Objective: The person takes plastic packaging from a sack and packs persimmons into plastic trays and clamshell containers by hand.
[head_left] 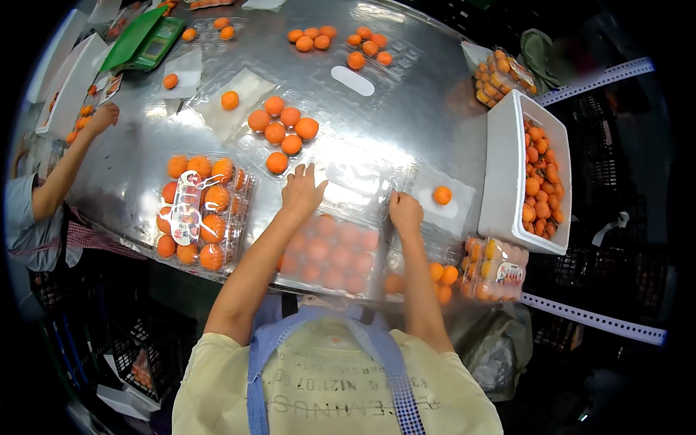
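Note:
In front of me lies a clear plastic clamshell box [362, 197] with its lid folded back, away from me. Its near half holds rows of oranges [330, 254], which look pale under a whitish, see-through sheet. My left hand [303, 191] rests at the lid's left edge, fingers stretched and apart. At the lid's right edge my right hand [406, 212] has its fingers curled against the clear plastic; the exact grip is partly hidden. Beyond my left hand, loose oranges [290, 116] sit in another open clear tray.
A closed box of oranges [214, 232] stands left. At right are a white foam crate [500, 167] full of small oranges and a labelled fruit box [496, 272]. A co-worker's hand [106, 117] is far left, near a green scale [148, 43]. A single orange [442, 195] lies on white paper.

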Demonstrator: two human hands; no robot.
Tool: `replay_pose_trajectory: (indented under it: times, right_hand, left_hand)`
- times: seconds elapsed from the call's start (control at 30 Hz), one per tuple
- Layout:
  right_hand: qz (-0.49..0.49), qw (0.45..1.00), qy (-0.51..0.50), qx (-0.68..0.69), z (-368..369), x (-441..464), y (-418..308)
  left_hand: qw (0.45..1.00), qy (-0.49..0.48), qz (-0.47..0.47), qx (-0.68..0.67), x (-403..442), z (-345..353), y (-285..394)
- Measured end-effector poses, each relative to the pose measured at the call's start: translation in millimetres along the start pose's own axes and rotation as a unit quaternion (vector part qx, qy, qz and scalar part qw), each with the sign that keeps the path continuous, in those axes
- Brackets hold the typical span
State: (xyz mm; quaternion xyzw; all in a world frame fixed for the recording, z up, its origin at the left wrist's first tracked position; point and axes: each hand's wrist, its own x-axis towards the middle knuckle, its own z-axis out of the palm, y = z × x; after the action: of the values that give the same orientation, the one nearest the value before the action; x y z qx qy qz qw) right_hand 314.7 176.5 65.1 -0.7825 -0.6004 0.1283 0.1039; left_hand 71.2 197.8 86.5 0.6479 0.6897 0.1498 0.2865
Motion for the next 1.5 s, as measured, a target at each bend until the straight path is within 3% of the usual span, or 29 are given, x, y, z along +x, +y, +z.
replay_pose_trajectory:
  times: [0.2, 0.3, 0.4, 0.5, 0.57, 0.67, 0.87, 0.97, 1.07, 1.13, 1.17, 1.3, 1.5]
  right_hand:
    - [0.003, 0.990, 0.061, 0.130, 0.2, -5.6, 2.4]
    - [-0.071, 0.979, 0.136, 0.133, 1.6, -13.7, 0.5]
    - [-0.071, 0.976, 0.121, 0.165, -13.3, -31.7, -14.6]
    - [-0.209, 0.960, 0.014, 0.186, -24.8, -70.1, -33.1]
    - [-0.368, 0.914, -0.068, 0.159, -27.3, -102.0, -43.5]
    - [-0.479, 0.858, -0.099, 0.155, -26.9, -141.2, -66.3]
    - [-0.512, 0.845, -0.086, 0.127, 1.5, -146.8, -51.3]
    - [-0.455, 0.861, -0.101, 0.203, -8.1, -140.4, -55.6]
    - [-0.315, 0.890, -0.113, 0.310, -30.3, -104.5, -62.8]
    - [-0.255, 0.907, -0.062, 0.330, -44.1, -75.3, -62.3]
    - [-0.217, 0.927, -0.097, 0.289, -59.3, -57.4, -65.4]
    - [-0.235, 0.943, -0.061, 0.228, -44.9, 13.2, -56.2]
    - [-0.237, 0.958, -0.108, 0.122, -19.3, 62.0, -59.5]
  left_hand:
    - [0.993, 0.058, 0.076, -0.073, -7.9, 7.6, -29.8]
    - [0.985, 0.065, 0.063, -0.145, -23.8, 5.4, -45.9]
    - [0.983, 0.064, 0.013, -0.170, -51.0, -8.6, -52.7]
    - [0.980, 0.047, -0.024, -0.191, -75.7, -9.5, -69.3]
    - [0.977, 0.038, -0.027, -0.210, -88.6, -3.3, -85.0]
    - [0.954, -0.013, -0.082, -0.287, -108.4, -13.3, -81.0]
    - [0.919, -0.044, -0.093, -0.381, -122.0, 4.4, -103.9]
    - [0.912, -0.042, -0.094, -0.396, -123.8, 7.7, -107.1]
    - [0.916, -0.032, -0.092, -0.389, -125.7, 8.7, -108.4]
    - [0.919, -0.031, -0.100, -0.381, -127.0, 6.8, -106.2]
    - [0.920, -0.031, -0.102, -0.377, -126.8, 6.3, -104.7]
    - [0.929, -0.027, -0.099, -0.355, -127.2, 7.4, -104.8]
    - [0.920, -0.027, -0.134, -0.366, -124.3, -4.0, -94.5]
